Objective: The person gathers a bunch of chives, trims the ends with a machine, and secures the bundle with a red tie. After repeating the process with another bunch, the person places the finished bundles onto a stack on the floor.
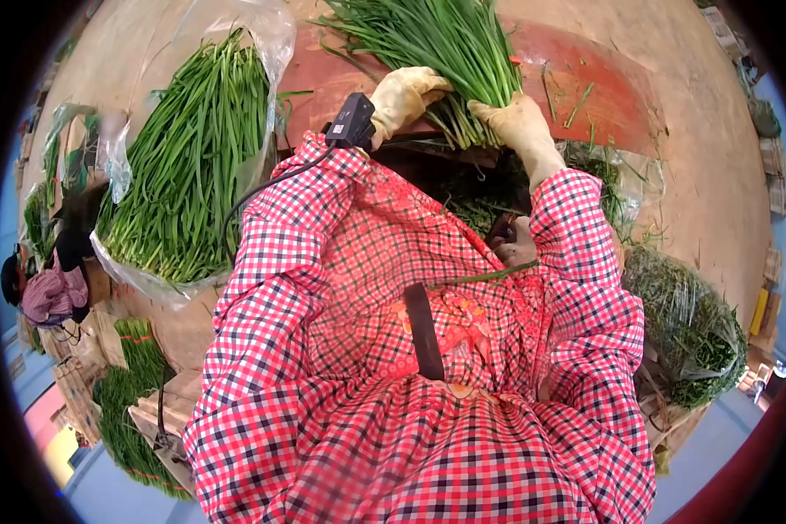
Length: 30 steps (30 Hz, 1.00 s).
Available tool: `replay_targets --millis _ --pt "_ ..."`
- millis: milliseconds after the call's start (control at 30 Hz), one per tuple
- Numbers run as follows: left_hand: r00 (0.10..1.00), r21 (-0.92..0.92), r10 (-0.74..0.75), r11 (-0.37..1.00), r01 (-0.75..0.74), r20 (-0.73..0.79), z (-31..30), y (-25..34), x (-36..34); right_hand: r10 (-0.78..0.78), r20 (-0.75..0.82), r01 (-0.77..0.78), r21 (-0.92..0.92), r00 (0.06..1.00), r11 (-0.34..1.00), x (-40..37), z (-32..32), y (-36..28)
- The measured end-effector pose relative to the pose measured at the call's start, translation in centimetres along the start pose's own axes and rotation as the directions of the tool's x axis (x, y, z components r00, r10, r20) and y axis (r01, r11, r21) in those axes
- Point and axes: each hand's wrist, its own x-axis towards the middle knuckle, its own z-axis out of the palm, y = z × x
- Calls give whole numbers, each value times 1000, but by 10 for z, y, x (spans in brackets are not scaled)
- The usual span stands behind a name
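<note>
— What have the hands got?

— Both are gloved, and both are clenched on one bunch of green stalks (pixel 450 39). The left hand (pixel 408 96) curls round its lower end from one side, and the right hand (pixel 520 127) wraps it from the other. The two gloves are near each other, with the pale stalk ends between them.

— Where does the bunch go from there?

— It fans up and away from the hands, with the leafy tops beyond the fingertips. Its base sits just in front of the person's chest.

— Anything on the wrists?

— A black device (pixel 351 120) is strapped just behind the left hand, and a cable runs from it down the checked sleeve (pixel 262 288).

— What lies under the hands?

— A red surface (pixel 585 83), scattered with a few loose green bits past the right hand.

— And to the sides?

— Out beyond the left hand there is a big heap of the same greens (pixel 192 157) in a clear plastic bag (pixel 266 31). Well below the right hand, beside the elbow, there is a darker bundle (pixel 686 319), also partly in plastic. More tied bundles (pixel 127 410) lie low down on the left-hand side.

— Anyone else about?

— Another person (pixel 48 293) is far off on the left-hand side, beyond the heap. I cannot tell what their hands are doing.
</note>
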Motion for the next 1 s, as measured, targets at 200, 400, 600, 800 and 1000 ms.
replay_targets --millis 200,400,600,800,1000 --pt "999 -45 -31 999 30 -20 -32 14 -15 63 13 -59 -201 998 978 4 1 -5" --pt "994 349 110 932 -96 -20 -69 18 -19 61 132 -67 43 989 997 25 -7 13" --pt "967 647 173 719 -254 188 -65 35 4 14 37 -6 -211 999 978 15 0 4" --pt "934 782 124 516 -349 335 -38 38 42 -29 46 37 -197 999 980 10 -14 -4" --pt "867 616 328 611 -497 375 -22 31 70 28 86 3 -338 996 941 -2 -12 -13"
